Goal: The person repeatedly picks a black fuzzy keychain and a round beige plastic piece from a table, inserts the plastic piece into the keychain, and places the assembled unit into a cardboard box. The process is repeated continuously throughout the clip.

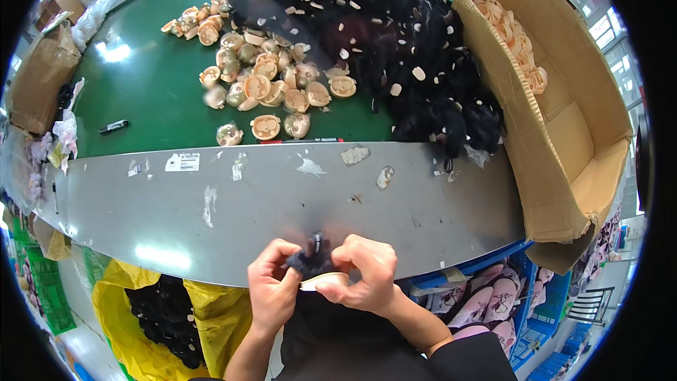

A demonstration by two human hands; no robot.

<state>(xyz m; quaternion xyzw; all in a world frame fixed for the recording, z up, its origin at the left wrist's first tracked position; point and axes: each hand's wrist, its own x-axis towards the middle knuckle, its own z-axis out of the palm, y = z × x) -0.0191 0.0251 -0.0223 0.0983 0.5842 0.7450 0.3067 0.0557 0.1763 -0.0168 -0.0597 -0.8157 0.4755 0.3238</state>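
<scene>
Close to my body, just past the near edge of the metal strip, both hands work on one small piece. It joins a black furry part to a beige plastic shell, whose curved rim faces me. My left hand is closed, pinching the left side of the fur and the shell's end. My right hand is closed too, its thumb on the beige shell and its curled fingers at the fur. A dark upright tuft rises between the hands, slightly blurred. Fingers hide how fur and shell meet.
On the green surface lie many beige doll-face shells, some bagged. Behind them rises a large black furry pile with pale tags. A cardboard box stands right, a yellow bag lower left, and markers lie about.
</scene>
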